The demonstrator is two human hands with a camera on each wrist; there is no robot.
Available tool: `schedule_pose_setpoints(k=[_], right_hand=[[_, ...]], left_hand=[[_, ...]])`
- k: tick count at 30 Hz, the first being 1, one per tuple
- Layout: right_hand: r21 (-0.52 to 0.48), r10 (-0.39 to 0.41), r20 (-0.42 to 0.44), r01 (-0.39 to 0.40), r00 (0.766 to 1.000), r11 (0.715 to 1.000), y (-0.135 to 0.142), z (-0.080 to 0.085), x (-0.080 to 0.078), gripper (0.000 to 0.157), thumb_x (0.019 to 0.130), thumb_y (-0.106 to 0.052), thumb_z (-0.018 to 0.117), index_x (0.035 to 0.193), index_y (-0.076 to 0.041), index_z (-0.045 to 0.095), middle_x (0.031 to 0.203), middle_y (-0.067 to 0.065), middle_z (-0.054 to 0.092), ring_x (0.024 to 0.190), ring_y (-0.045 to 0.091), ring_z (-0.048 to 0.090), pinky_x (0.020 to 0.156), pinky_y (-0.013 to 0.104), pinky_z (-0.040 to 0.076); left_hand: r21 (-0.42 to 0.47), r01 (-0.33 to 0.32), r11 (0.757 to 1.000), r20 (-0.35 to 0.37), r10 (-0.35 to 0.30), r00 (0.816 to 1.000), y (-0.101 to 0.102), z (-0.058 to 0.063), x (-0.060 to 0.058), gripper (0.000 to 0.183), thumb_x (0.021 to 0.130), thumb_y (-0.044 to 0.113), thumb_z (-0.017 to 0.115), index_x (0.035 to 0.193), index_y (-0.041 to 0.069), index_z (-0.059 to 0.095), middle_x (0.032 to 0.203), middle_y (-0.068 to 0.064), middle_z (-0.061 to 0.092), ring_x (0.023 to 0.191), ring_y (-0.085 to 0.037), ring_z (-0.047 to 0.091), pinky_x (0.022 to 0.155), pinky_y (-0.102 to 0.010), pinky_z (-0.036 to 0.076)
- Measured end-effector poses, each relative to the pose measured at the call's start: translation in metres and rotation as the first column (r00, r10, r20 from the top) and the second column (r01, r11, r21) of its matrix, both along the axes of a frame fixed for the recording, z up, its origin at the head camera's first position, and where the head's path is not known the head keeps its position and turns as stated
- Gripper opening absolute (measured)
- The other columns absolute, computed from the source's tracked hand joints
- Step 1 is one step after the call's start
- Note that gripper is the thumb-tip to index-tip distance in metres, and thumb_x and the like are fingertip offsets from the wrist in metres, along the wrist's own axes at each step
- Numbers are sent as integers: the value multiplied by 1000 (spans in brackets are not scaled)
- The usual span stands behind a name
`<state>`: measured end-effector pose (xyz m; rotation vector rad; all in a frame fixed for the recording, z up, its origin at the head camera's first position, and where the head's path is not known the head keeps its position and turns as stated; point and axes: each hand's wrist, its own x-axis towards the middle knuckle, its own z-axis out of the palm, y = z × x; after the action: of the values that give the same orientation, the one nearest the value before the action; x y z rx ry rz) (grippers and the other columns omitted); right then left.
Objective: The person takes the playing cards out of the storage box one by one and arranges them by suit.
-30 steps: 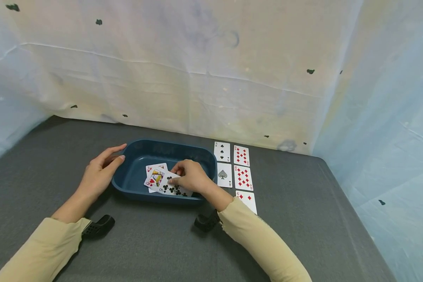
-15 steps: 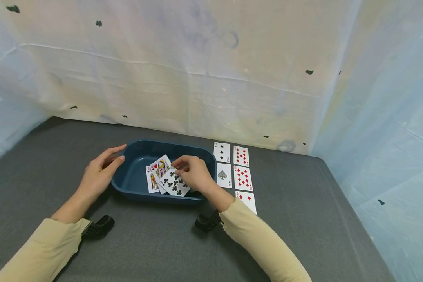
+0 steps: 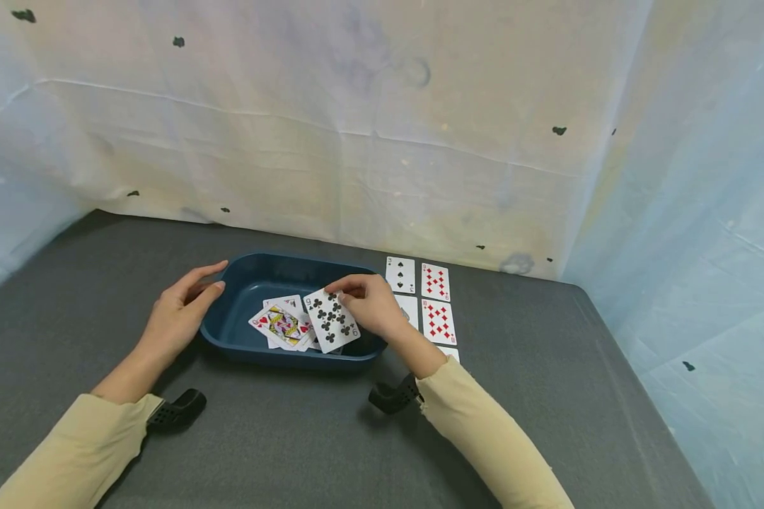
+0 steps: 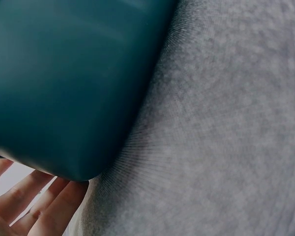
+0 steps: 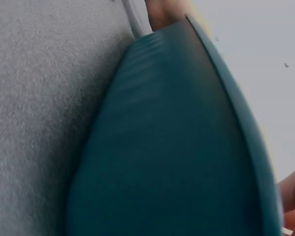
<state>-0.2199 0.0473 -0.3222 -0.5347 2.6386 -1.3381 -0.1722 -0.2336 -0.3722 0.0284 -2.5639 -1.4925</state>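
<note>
The deep blue, rounded rectangular tray with a smooth, plastic-looking surface (image 3: 293, 358) is set between the two hands, which are held apart. Its near end on the left is met by the left hand (image 3: 177, 311), whose fingers are laid along the rim without being wrapped around it; by this light touch the tray is presumably kept from sliding. By the thumb and fingers of the right hand (image 3: 371, 304), the white paper playing card with black club pips (image 3: 330, 326) is pinched near its upper right corner, over the tray, probably so that its printed face is left uncovered.

To the left of the pinched card, a white queen of hearts with a multicoloured figure (image 3: 279, 325) is lain askew on other cards, between the hands. Beyond the right hand, cards are laid face up in columns, among them a white three of spades (image 3: 400, 274) and a white ten of diamonds with red pips (image 3: 439, 322); by such spacing their faces are likely kept readable. Some there are partly hidden by the right arm.

The pinched card is seen to be flat, crisp-edged and tilted, and a nine is apparently shown. Whether its lower edge is rested on anything cannot be told.
</note>
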Motion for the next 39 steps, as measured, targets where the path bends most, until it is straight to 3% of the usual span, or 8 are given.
schedule_pose_setpoints(k=[4, 11, 15, 19, 27, 32, 39], right_hand=[[-98, -32, 19, 33, 999, 995, 8, 2, -1, 26, 90, -3, 61, 113, -9, 71, 119, 8, 66, 96, 20, 66, 78, 29, 51], [-227, -79, 48, 88, 996, 970, 22, 2, -5, 46, 83, -5, 71, 127, -12, 62, 128, 9, 58, 85, 12, 64, 73, 25, 50], [-303, -120, 70, 136, 990, 943, 33, 2, -8, 50, 84, -4, 69, 132, -13, 59, 133, 6, 53, 84, 9, 58, 73, 24, 48], [-368, -187, 25, 182, 982, 912, 48, -3, -15, 45, 86, 0, 65, 129, -11, 61, 131, 6, 55, 88, 13, 56, 72, 24, 47], [-408, -326, -24, 288, 945, 866, 81, -8, -28, 31, 90, -3, 61, 121, -7, 66, 126, 7, 60, 94, 11, 55, 70, 22, 44], [-406, -372, -26, 330, 928, 852, 103, -12, -37, 39, 90, -1, 61, 128, -6, 58, 131, 11, 55, 96, 11, 53, 65, 20, 43], [-389, -450, 20, 422, 893, 819, 128, -21, -50, 50, 88, 6, 58, 136, -4, 49, 128, 21, 53, 106, 24, 53, 68, 12, 46]], left_hand=[[-5, 1, 1000, -4, -1, 1000, 0, 0, 0, 52, 102, 42, 41, 149, 21, 36, 140, -28, 47, 125, -46, 44, 92, -62, 38], [-10, 2, 1000, -10, -2, 1000, 0, 0, -1, 52, 102, 41, 41, 149, 21, 36, 140, -28, 46, 125, -46, 44, 92, -63, 38], [-7, 3, 1000, -5, -3, 1000, 0, 0, 0, 52, 102, 41, 40, 150, 20, 35, 141, -28, 46, 126, -46, 44, 93, -63, 38], [-3, -2, 1000, 5, 2, 1000, 1, 2, 1, 52, 102, 41, 41, 149, 20, 35, 140, -29, 45, 126, -46, 43, 93, -63, 37], [-3, -9, 1000, 7, 9, 1000, 2, 2, -1, 52, 102, 41, 41, 149, 20, 36, 140, -29, 46, 125, -46, 43, 93, -63, 37], [-8, -5, 1000, 2, 5, 1000, 1, 2, -1, 52, 102, 40, 40, 149, 19, 36, 139, -29, 46, 124, -46, 44, 92, -62, 38], [-6, -3, 1000, 4, 3, 1000, 0, 1, -1, 52, 102, 40, 41, 149, 19, 36, 138, -29, 47, 123, -45, 44, 91, -61, 38]])
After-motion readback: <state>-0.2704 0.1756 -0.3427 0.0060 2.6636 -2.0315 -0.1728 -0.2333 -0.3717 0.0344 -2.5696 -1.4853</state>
